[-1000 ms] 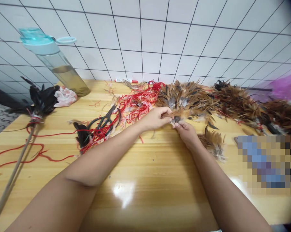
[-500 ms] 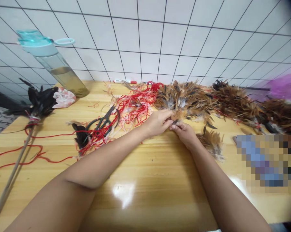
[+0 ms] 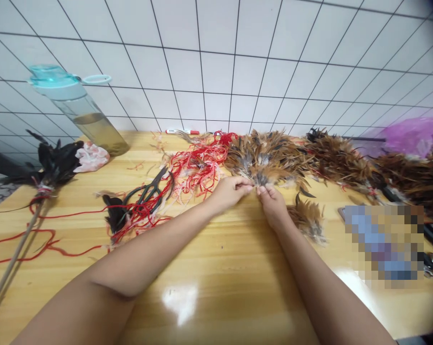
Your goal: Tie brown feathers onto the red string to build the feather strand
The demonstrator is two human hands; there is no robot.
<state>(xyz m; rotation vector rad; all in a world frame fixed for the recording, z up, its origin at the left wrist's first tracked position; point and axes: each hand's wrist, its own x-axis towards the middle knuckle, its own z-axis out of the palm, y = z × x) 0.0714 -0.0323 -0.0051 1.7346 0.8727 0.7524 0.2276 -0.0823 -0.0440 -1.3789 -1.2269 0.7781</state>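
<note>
My right hand [image 3: 272,203] pinches a small bunch of brown feathers [image 3: 262,176] by its pale quill ends, the tips pointing to the wall. Just left of those quills, my left hand [image 3: 231,191] has thumb and forefinger closed; what lies between them is too small to make out. Behind both hands spreads a large pile of brown feathers [image 3: 274,148]. A smaller feather bunch [image 3: 308,218] lies beside my right wrist. Left of my left hand are a tangle of red string [image 3: 202,163] and black-handled scissors [image 3: 148,194], partly under string.
At left, a stick [image 3: 17,256] has black feathers [image 3: 56,160] tied to its end. Behind it stand a water bottle [image 3: 94,122] and a crumpled plastic bag [image 3: 91,157]. A marker [image 3: 182,132] lies near the wall. Feather dusters [image 3: 346,160] and a purple bag [image 3: 410,134] are at right.
My hands have drawn slightly apart at the quill ends, and more of the bunch's base shows. The whole view has shifted, with the table lower in the picture.
</note>
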